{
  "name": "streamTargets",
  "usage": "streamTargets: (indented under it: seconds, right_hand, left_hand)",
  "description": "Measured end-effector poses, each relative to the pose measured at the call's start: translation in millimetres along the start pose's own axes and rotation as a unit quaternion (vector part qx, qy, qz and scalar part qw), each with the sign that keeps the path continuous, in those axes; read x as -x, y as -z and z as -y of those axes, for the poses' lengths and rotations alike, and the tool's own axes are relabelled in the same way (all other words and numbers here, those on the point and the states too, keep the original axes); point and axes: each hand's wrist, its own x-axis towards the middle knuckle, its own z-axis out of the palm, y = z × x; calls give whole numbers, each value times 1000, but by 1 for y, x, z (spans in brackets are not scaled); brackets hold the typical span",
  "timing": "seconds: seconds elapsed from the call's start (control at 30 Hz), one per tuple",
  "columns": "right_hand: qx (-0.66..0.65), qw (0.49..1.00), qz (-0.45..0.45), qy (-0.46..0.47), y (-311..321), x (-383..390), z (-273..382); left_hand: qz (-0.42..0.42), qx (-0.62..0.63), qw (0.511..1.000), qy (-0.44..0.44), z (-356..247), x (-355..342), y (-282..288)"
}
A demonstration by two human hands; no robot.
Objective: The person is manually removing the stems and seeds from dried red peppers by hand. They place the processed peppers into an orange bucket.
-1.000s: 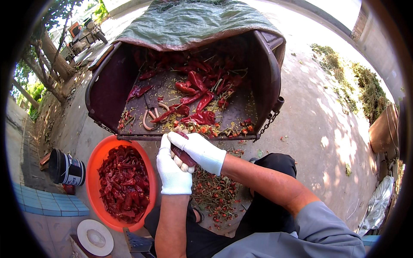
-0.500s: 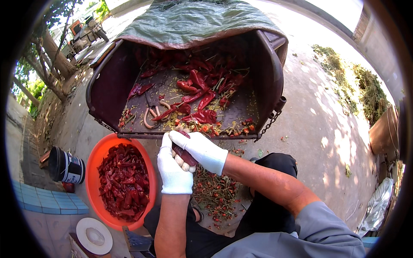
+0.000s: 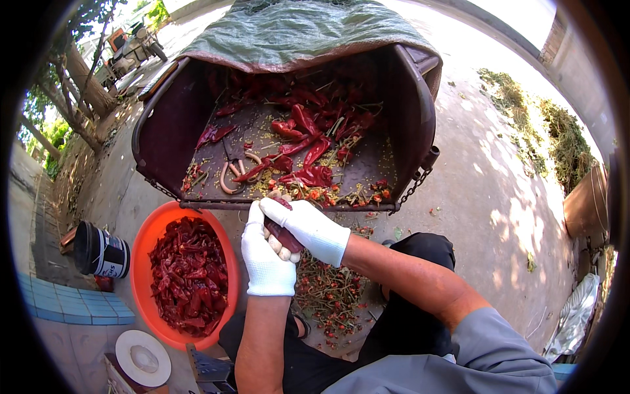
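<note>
Both of my hands wear white gloves and meet in front of the cart's near edge. A dark red dried pepper (image 3: 285, 236) lies between them. My left hand (image 3: 268, 264) curls its fingers under the pepper, and my right hand (image 3: 311, 230) closes on it from the other side, thumb near its upper end. The pepper's tip by the thumbs is partly hidden. Just beyond, the cart bed (image 3: 252, 134) holds loose red peppers (image 3: 315, 141), yellow seeds and scissors (image 3: 231, 176) with curved handles. An orange basin (image 3: 136, 266) to the left holds a heap of dark red peppers (image 3: 190, 282).
A green tarp (image 3: 295, 33) covers the cart's top, and a chain (image 3: 410, 190) hangs at its right corner. Pepper stems (image 3: 331, 299) litter the ground between my legs. A black bucket (image 3: 102, 251) lies tipped beside the basin, near a blue-tiled ledge (image 3: 72, 302).
Hardly anything differs: both hands keep the same grip on the pepper, and the whole view has shifted very slightly.
</note>
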Motion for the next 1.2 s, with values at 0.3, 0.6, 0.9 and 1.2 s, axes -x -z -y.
streamTargets:
  seconds: [0.3, 0.6, 0.9, 1.2]
  right_hand:
    - [4, 1000, -1, 17, 1, 0, -1]
    - [11, 1000, 12, 6, 3, 2, -1]
    - [8, 1000, 7, 10, 2, 4, -1]
    - [6, 1000, 10, 11, 3, 5, -2]
  left_hand:
    - [-17, -18, 1000, -11, 3, -1, -3]
    - [9, 7, 1000, -7, 2, 0, 0]
    - [76, 11, 997, -4, 1, 0, 9]
    - [-16, -48, 999, -18, 3, 9, -13]
